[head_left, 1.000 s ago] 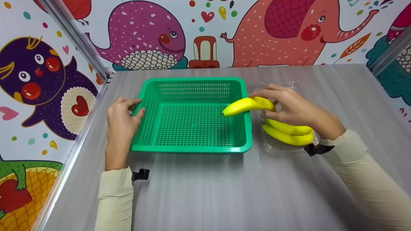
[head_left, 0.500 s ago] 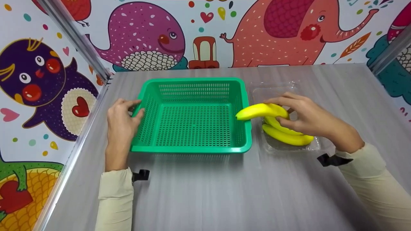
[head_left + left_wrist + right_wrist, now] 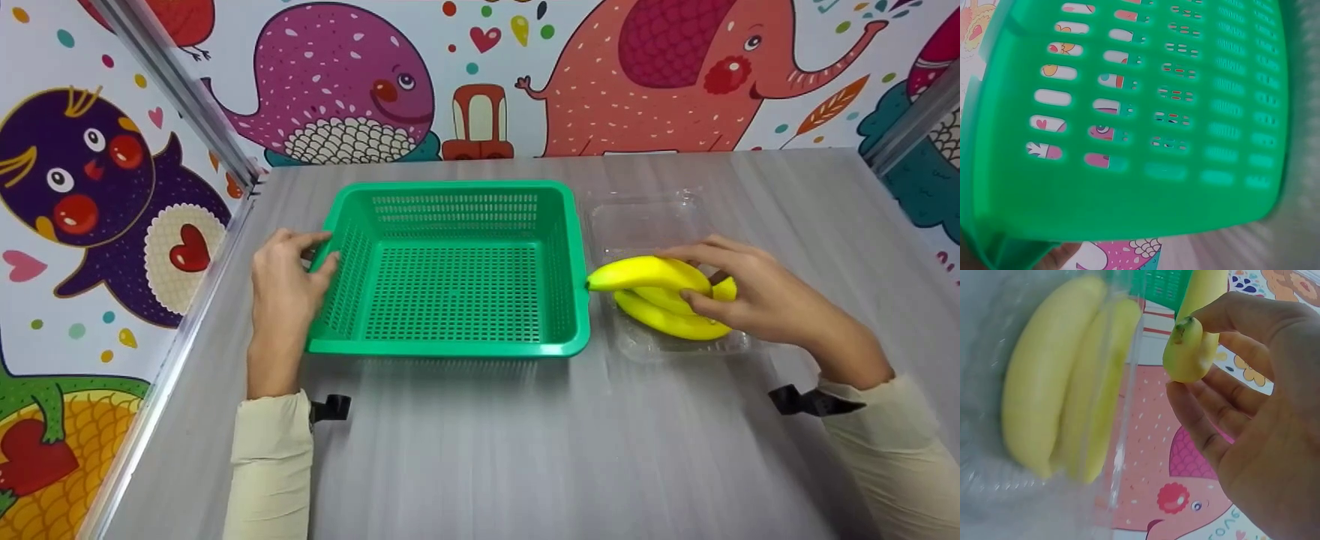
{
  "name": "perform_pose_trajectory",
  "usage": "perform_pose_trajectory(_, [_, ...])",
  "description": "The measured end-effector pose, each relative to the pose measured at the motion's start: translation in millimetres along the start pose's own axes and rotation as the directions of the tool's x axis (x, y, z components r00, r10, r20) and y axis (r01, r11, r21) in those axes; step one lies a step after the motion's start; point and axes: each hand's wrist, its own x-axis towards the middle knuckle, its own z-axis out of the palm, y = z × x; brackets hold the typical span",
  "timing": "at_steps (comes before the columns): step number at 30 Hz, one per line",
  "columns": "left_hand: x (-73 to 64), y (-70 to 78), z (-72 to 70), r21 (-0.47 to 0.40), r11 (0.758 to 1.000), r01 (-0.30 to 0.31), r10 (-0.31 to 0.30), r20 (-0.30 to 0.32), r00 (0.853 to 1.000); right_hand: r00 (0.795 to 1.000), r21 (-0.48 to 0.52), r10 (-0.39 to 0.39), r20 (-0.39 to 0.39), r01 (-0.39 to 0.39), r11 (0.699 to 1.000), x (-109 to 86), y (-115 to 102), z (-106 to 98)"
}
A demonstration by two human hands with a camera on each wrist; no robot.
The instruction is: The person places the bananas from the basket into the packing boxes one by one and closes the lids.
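Observation:
My left hand (image 3: 281, 300) pinches the left rim of a green perforated plastic basket (image 3: 454, 349), thumb inside and fingers outside. In the left wrist view the basket's side wall fills most of the picture, and a bit of finger shows below its rim. My right hand (image 3: 757, 296) holds a yellow banana (image 3: 641, 272) near one end between thumb and fingers; its other tip points left, right at the basket's right rim. Beneath it, two more bananas (image 3: 1055, 377) lie side by side in a clear plastic tray (image 3: 645, 225).
Basket and tray stand side by side on a grey wood-grain table (image 3: 480, 450). A cartoon-printed wall (image 3: 487, 45) closes off the back, another one the left side. Metal posts (image 3: 180, 82) rise at the corners.
My right hand has drawn the banana right and toward me, from over the basket's right rim to above the tray. The left hand and the basket stay put.

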Motion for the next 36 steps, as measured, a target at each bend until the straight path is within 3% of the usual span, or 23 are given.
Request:
perform_pose_trajectory(10, [-0.1,2.9,0.5,-0.009,1.0,0.024,-0.024,0.004,1.0,0.999,0.004,0.049,-0.001,-0.049,0.999,-24.8,13,1])
perform_pose_trajectory(15, [-0.3,2.7,2.2,-0.004,1.0,0.03,-0.03,0.008,1.0,0.999,-0.008,0.034,0.006,-0.034,0.999,-33.0,19,2])
perform_pose_trajectory(22, [-0.7,2.4,1.3,0.013,0.998,0.06,-0.06,0.015,0.998,0.999,-0.005,0.042,0.018,-0.042,0.999,-37.5,22,-1])
perform_pose_trajectory(36, [-0.7,4.4,0.3,0.011,0.998,0.065,-0.065,0.011,0.998,0.997,-0.03,0.069,0.016,-0.069,0.997,-38.4,21,0])
